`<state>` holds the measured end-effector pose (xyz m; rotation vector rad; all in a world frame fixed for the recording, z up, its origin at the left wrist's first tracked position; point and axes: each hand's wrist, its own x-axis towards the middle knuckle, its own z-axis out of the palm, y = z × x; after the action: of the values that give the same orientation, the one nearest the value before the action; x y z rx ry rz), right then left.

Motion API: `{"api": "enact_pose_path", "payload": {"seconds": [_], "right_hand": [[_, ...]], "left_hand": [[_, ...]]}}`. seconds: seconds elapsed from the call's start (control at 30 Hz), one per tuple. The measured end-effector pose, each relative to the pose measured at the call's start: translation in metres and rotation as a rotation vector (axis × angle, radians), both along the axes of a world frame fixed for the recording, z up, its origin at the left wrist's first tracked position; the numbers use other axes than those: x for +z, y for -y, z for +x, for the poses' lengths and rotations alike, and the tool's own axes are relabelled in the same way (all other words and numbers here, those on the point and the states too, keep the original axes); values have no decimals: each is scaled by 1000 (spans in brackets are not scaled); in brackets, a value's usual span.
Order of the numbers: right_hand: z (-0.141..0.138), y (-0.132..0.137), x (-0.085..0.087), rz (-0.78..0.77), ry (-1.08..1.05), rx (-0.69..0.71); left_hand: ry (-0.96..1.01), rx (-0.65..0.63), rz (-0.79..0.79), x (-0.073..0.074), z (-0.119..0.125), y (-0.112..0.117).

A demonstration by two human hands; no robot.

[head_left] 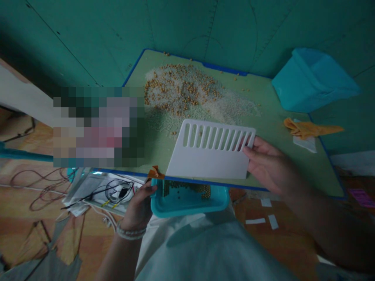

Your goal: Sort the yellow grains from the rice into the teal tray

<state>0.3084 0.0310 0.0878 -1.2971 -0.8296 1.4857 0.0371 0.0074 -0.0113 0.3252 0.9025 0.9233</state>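
Note:
My right hand (268, 166) grips the right side of a white plastic scraper (209, 162) with a row of long slots along its far edge. The scraper rests on or just over the green tabletop (293, 168), near its front edge. Beyond it spreads a pile of soybeans (181, 88) mixed with small pale grains (228, 105). Below the front edge, my left hand (139, 207) has its fingers closed on the left end of a turquoise tray (190, 207). Dark beans and some soybeans lie inside the tray, partly hidden by the table edge.
A turquoise bin (307, 82) stands at the table's back right, with an orange cloth (310, 128) in front of it. Brown tape (156, 172) sticks up at the front edge. A blurred-out patch covers the left end. Cables (120, 191) lie below left; a green wall (187, 27) rises behind.

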Motion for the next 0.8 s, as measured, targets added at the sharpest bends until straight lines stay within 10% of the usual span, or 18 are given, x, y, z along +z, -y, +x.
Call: {"api": "enact_pose_path", "payload": {"seconds": [0.23, 0.8], "right_hand": [[37, -33, 6, 238, 117, -134], [44, -39, -5, 197, 137, -87]], "left_hand": [[-20, 16, 3, -1, -1, 0], [40, 15, 44, 1, -1, -1]]}}
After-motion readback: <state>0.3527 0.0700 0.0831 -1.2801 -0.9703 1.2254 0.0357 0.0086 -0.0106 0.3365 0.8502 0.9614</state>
